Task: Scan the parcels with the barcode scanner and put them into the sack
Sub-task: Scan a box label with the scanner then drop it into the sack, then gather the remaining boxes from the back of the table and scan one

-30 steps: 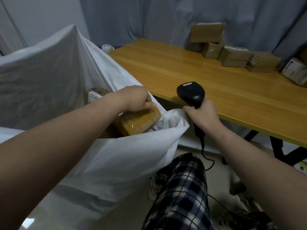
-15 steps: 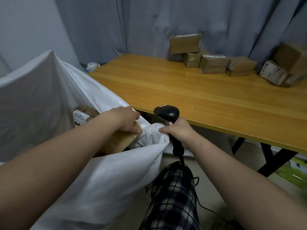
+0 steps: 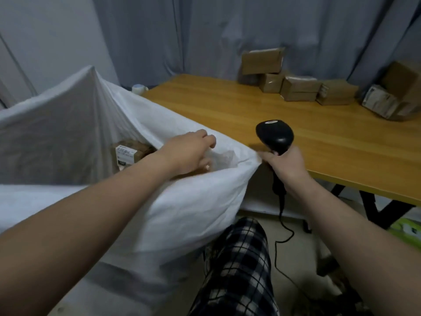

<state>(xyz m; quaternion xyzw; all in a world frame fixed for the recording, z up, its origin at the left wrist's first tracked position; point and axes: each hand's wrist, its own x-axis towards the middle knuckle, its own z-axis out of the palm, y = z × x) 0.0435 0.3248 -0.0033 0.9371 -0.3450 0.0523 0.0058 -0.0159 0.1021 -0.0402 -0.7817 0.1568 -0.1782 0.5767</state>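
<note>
At least one parcel lies in the sack, several parcels wait on the table; the left hand hangs loose-fingered, seemingly empty, over the mouth, the right hand grips the scanner.

Open sack mouth beside table, parcels crowd far edge

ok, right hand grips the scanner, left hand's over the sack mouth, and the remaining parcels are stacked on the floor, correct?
Not the floor: the head view shows the parcels on the wooden table, along its far edge. The rest holds: the right hand grips the scanner and the left hand is over the sack mouth.
</note>
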